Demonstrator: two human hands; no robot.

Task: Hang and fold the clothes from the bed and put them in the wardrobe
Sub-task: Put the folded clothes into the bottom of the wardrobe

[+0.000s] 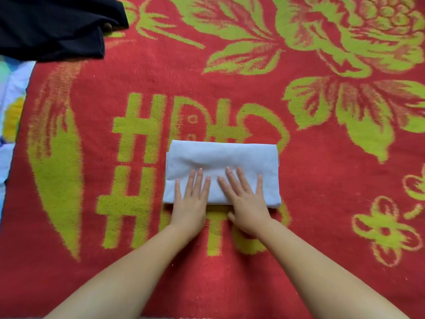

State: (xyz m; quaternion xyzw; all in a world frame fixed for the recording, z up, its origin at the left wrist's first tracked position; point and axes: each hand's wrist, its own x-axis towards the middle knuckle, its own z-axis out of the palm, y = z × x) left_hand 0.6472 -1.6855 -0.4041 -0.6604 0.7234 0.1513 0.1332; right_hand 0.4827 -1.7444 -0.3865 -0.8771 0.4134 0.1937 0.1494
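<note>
A white garment (220,157), folded into a compact rectangle, lies in the middle of the bed on a red blanket (322,192) with yellow-green flowers and characters. My left hand (190,199) lies flat on the near left part of the white fold, fingers straight and spread. My right hand (245,199) presses flat on the near right part beside it, fingers straight too. Both palms reach over the near edge of the fold. A dark navy garment (53,26) lies crumpled at the far left corner.
A light sheet (11,100) with coloured print shows along the left edge beside the red blanket. The blanket spreads wide to the right and behind the white fold.
</note>
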